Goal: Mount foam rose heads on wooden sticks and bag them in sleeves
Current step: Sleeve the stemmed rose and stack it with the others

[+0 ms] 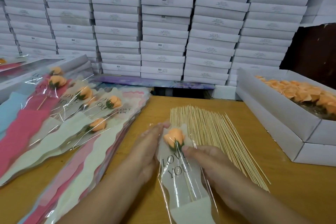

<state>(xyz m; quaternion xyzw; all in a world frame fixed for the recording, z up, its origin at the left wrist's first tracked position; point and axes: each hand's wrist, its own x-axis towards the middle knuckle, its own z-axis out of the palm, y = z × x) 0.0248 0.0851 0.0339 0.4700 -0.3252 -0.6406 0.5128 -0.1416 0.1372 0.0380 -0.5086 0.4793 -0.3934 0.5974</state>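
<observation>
Two hands work one item. Left hand [148, 143]: fingers [160, 127] straight, laid flat along the left edge of the clear "LOVE YOU" cellophane sleeve [181, 178]. Right hand [205, 158]: fingertips pinch the sleeve approx. at the green base of the orange foam rose head [174, 139]. Rose is inside the sleeve w/ its thin wooden stick [189, 191]; long axis runs away from the person, head farthest. Right hand is nearer the calyx. Loose wooden skewers [218, 136] lie just right on the yellow wooden desk [291, 187].
</observation>
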